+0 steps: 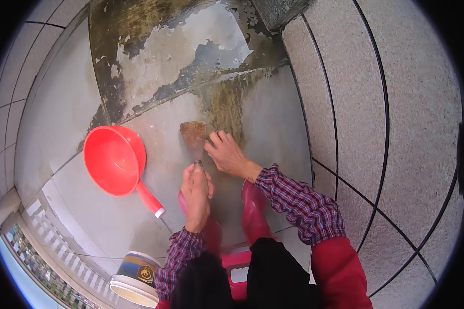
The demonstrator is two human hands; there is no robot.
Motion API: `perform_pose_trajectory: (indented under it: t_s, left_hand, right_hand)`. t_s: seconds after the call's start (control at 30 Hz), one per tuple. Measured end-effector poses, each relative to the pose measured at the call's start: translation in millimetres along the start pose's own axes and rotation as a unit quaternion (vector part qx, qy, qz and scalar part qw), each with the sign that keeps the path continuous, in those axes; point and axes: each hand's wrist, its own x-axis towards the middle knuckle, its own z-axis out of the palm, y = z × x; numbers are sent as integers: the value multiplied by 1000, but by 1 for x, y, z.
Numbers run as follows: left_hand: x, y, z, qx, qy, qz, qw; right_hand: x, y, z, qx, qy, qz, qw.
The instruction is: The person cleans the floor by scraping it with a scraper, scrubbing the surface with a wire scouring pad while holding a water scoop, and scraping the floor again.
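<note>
My left hand [195, 193] is wrapped round the handle of a scraper [194, 138]. The scraper's broad, rust-brown blade points away from me, above the pale floor tiles. Close by the blade's right edge is my right hand [228, 155], its fingers bent and drawn together. Whether they touch the blade or hold something small, I cannot make out. A brown, wet-looking stain [227, 105] runs over the tile just beyond my right hand.
A red long-handled dipper [113, 159] is on the floor at left. Near my feet stand a white bucket [134, 288] with a blue band and a red stool [237, 260]. I wear pink boots [255, 206]. Peeling patches [165, 56] cover the far floor; a speckled wall [355, 103] rises at right.
</note>
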Motion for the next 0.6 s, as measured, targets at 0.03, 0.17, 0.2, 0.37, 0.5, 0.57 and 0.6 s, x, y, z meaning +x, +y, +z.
perform_pose_trajectory:
  t_s: [0.03,0.17,0.2,0.37,0.5,0.57,0.6]
  left_hand:
    - [0,-1,-3,1,2,2,1000]
    - [-1,8,0,3,33,-4,999]
    - [-4,12,2,17,24,15,999]
    - [-3,10,12,-3,4,1,1000]
    - [-5,9,13,17,-2,-19,1000]
    - [-4,3,5,27,4,-14,1000]
    - [-5,1,2,31,0,-8,999]
  right_hand:
    - [4,10,-2,-23,-23,-57,998]
    - [43,104,-66,-125,67,-38,989]
    - [51,132,-86,-159,106,48,980]
    - [34,125,-97,-127,191,211,950]
    - [-33,62,-43,-52,58,-11,997]
    - [-23,81,-58,-81,63,21,995]
    - [-8,94,-70,-121,67,53,989]
